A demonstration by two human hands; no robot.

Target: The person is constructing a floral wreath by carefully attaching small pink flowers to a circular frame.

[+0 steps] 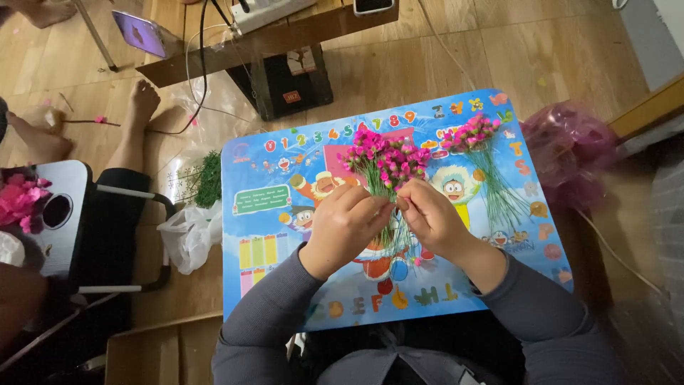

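Note:
My left hand [343,227] and my right hand [432,217] meet over a small blue cartoon-printed table [271,235]. Together they grip a bunch of thin green stems topped with small pink artificial flowers [385,160]. The fingers of both hands pinch the stems just below the flower heads. A second bunch of pink flowers on green stems [484,160] lies on the table to the right of my hands, apart from them.
A pink-filled plastic bag [570,150] sits right of the table. A white plastic bag [189,235] and green foliage [209,178] lie left. Another person's legs and bare foot [139,107] rest on the wooden floor at left, near a small black table [78,207].

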